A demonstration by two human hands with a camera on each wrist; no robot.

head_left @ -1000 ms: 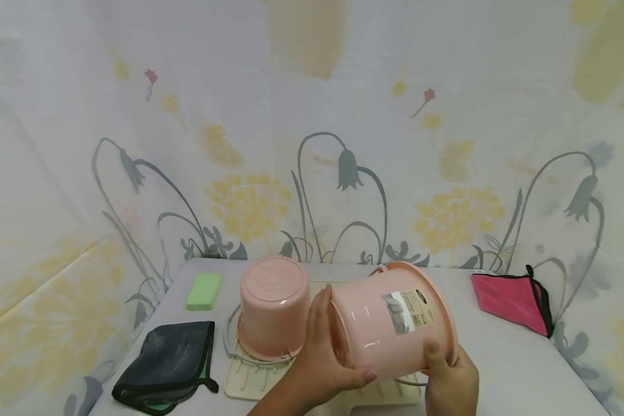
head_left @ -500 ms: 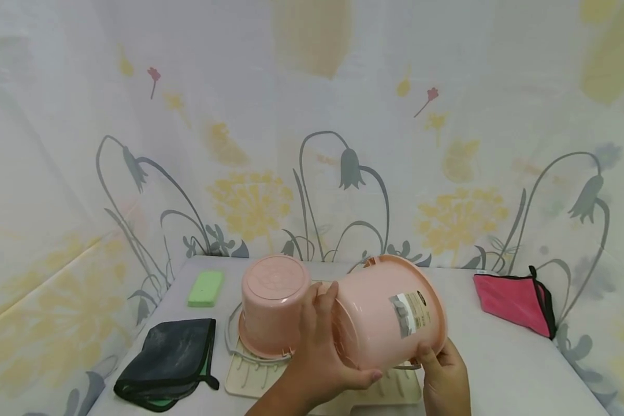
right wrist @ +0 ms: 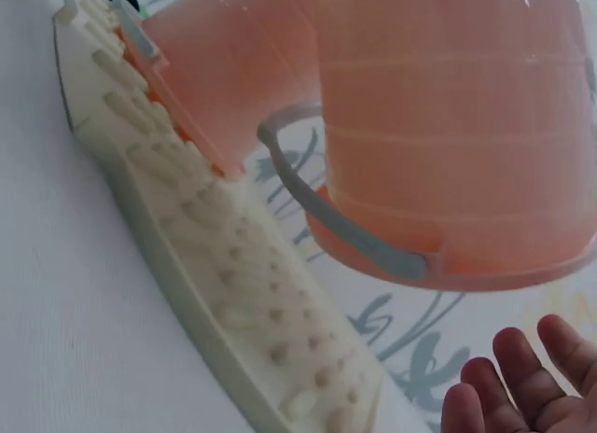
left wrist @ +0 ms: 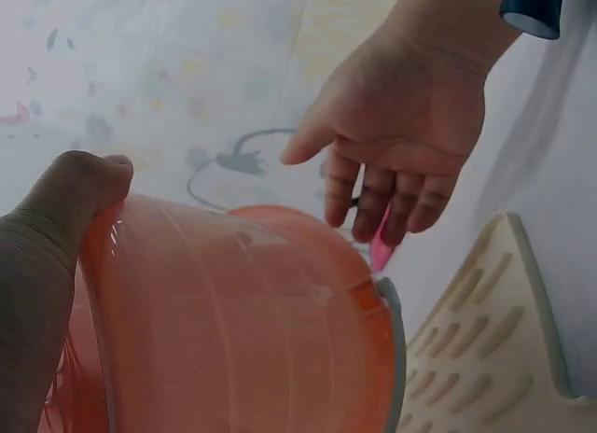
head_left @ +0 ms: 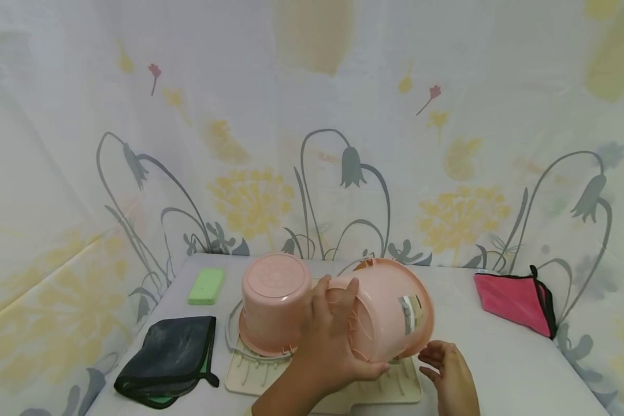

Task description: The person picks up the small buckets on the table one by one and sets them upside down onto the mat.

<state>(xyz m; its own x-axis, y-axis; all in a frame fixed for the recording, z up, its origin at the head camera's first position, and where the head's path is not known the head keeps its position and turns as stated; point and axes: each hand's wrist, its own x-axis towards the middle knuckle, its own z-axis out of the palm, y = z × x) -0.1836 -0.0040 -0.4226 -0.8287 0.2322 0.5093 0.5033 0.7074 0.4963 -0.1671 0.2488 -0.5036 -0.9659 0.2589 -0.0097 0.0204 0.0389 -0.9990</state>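
My left hand (head_left: 325,346) grips a pink plastic bucket (head_left: 395,318) by its base, with spread fingers over the bottom and the thumb along the near side. The bucket is tilted on its side in the air, mouth to the right, a printed label on its wall. Its grey handle (right wrist: 345,228) hangs at the rim in the right wrist view. Just off that rim my right hand (head_left: 449,372) holds nothing, its fingers loosely bent. A second pink bucket (head_left: 275,315) stands upside down on a cream washboard (head_left: 395,390), left of the held one.
A folded dark cloth (head_left: 171,352) with green lining lies at the left, and a green block (head_left: 206,286) behind it. At the far right is a pink cloth (head_left: 515,300) with black edging. A flower-patterned curtain (head_left: 312,115) hangs behind the white table (head_left: 530,375).
My right hand has let go of the bucket's rim and drawn away. The bucket has shifted a little left and turned, its mouth now facing further away, still in my left hand.
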